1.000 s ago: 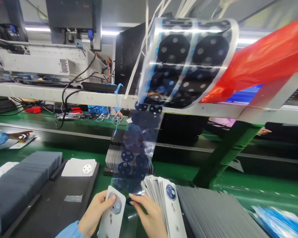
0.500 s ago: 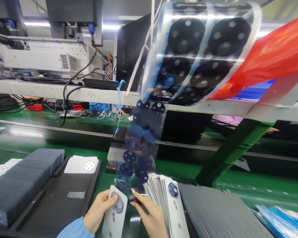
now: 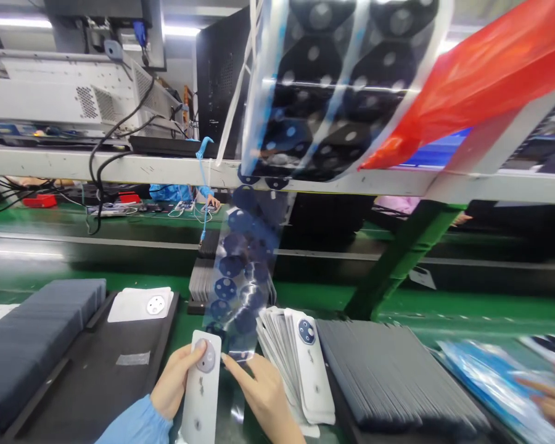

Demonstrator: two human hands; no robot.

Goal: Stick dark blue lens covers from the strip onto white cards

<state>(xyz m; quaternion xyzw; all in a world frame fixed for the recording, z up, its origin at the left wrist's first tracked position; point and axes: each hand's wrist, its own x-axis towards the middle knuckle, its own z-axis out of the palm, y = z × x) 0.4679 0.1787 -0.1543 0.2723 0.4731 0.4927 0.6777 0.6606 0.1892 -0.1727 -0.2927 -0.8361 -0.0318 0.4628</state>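
My left hand (image 3: 176,376) grips a white phone-shaped panel (image 3: 200,401) upright, its thumb on the round grey camera area near the top. Just to the right, my right hand (image 3: 259,385) has its index finger extended toward that panel's edge, near the lower end of a clear film strip (image 3: 247,259) with dark round stickers. Whether anything is between its fingertips is too small to tell. The strip hangs from a large roll (image 3: 337,86). A fanned stack of white panels (image 3: 312,370) lies right of my right hand, the top one bearing a dark sticker.
Grey panels (image 3: 398,376) stand in a long row at the right, beside blue plastic packets (image 3: 494,385). Another person's hand (image 3: 550,394) is at the right edge. A black tray (image 3: 97,364) with white panels (image 3: 139,305) lies left. A green post (image 3: 402,259) rises behind.
The view has shifted, and scene objects appear farther left. My right hand's fingers have spread from their pinch on a dark piece. Another person's hand has appeared at the right edge.
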